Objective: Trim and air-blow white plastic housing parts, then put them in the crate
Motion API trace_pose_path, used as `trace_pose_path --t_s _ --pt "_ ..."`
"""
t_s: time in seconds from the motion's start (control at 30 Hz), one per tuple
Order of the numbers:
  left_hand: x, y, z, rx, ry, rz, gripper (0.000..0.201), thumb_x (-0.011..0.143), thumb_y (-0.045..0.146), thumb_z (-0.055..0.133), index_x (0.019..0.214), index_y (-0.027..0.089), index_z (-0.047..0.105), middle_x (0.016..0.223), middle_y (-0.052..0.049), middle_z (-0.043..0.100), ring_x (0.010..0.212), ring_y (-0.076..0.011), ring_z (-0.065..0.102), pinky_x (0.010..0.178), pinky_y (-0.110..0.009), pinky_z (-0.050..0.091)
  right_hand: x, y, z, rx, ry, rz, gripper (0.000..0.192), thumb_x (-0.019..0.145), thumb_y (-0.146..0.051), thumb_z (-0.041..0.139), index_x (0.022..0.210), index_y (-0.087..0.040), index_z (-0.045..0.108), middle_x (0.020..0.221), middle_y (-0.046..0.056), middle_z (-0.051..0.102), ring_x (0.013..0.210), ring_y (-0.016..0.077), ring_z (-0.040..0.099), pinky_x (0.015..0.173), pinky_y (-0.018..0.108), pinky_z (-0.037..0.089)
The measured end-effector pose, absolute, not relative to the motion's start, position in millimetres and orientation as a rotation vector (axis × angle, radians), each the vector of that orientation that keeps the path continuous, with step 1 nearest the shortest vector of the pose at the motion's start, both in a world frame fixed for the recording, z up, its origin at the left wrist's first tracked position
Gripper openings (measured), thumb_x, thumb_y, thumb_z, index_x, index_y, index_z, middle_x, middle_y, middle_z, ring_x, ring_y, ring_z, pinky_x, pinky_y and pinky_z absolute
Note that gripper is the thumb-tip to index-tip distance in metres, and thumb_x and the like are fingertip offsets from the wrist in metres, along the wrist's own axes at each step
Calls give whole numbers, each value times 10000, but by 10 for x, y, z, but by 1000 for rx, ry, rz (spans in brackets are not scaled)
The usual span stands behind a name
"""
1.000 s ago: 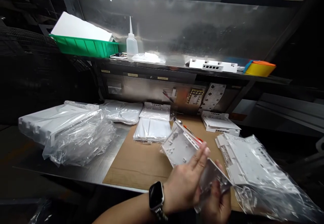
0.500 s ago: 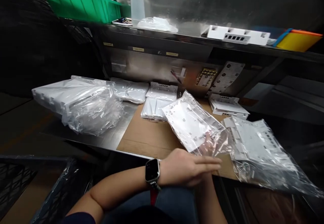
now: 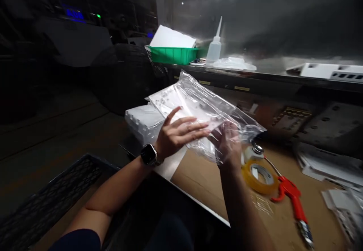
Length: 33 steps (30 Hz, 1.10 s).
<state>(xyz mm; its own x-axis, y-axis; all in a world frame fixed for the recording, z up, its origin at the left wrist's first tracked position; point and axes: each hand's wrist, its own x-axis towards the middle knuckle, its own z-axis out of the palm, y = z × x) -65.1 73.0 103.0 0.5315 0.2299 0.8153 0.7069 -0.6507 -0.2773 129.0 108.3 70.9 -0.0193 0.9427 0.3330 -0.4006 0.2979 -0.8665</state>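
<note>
The bagged white panel (image 3: 195,111) is held up above the bench's near edge (image 3: 198,201). Left hand (image 3: 177,133) lies flat on the bag, fingers spread; right hand (image 3: 228,145) grips it through the plastic. Tape roll (image 3: 256,175) and red air gun (image 3: 292,200) sit just right of it.

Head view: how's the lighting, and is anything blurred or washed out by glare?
Head view: dim overall, left side nearly black; the clear bag throws glare that hides part of the white plate inside; right hand shows only hazily through the plastic; left hand is sharp; the right edge near the red air gun is smeared and stretched.
</note>
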Motion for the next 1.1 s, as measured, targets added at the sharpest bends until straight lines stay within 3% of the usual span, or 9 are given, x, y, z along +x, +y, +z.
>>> trace_pose_path --t_s 0.1,0.2,0.4,0.6,0.67,0.8,0.87,1.03,1.1 --pt "-1243 908 1229 -2147 -932 -977 379 1079 197 452 1306 378 695 1328 111 727 1270 -162 650 1328 -529 97 1275 1023 582 -654 -1188 1254 544 931 -557 690 1357 -232 597 1292 118 725 1089 257 762 948 430 618" --pt "-1742 1035 1272 -2149 -1167 -998 478 1024 142 370 1200 361 757 1280 115 752 1232 -166 653 1320 -560 6 1456 867 90 -828 -1420 1256 442 905 -556 725 1174 -205 726 1217 138 764 1048 266 767 981 436 604" --pt "-2159 1103 1018 -2274 -1736 -1116 499 834 127 465 1183 294 779 1341 -36 734 1324 -300 600 1241 -740 -83 1911 428 -890 -1105 -1567 1319 503 920 -648 651 1060 -186 789 1102 144 786 989 294 777 904 404 630" --pt "-2260 1051 871 -2467 -1855 -1024 420 845 331 639 1252 341 740 1444 -50 668 1397 -336 532 1228 -722 -120 2249 244 -1136 -1163 -1500 1282 521 897 -669 670 1006 -177 802 969 139 798 925 304 783 886 411 636" --pt "-2266 1034 884 -2489 -1876 -1011 400 841 456 710 1220 332 746 1415 -59 685 1374 -350 551 1243 -722 -53 2291 207 -1130 -1153 -1502 1279 504 906 -655 666 1005 -179 802 979 139 797 928 304 783 882 408 635" --pt "-2267 1031 874 -2472 -1853 -1061 422 798 569 722 1060 238 732 1276 -112 736 1255 -337 633 1210 -560 366 2280 147 -1091 -1145 -1525 1256 473 924 -630 655 1018 -188 797 985 132 796 938 298 780 879 399 630" --pt "-2282 1019 857 -2465 -1846 -1055 395 794 560 705 1013 231 708 1239 -111 745 1213 -324 653 1179 -520 419 2259 138 -1079 -1141 -1526 1245 475 922 -631 656 1013 -187 796 980 134 797 931 301 781 875 403 632" --pt "-2105 719 978 -2355 -1848 -971 422 819 499 700 1167 262 664 1459 -103 627 1414 -400 502 1228 -756 -42 2284 95 -1046 -1136 -1573 1218 471 939 -620 637 1022 -185 800 990 133 799 941 297 779 874 395 628" --pt "-1804 498 1048 -2264 -1677 -978 512 846 457 698 1321 299 586 1552 -88 542 1550 -418 307 1234 -753 -74 2348 21 -993 -1148 -1621 1188 446 968 -591 610 1037 -193 799 998 124 800 946 280 774 862 370 623"
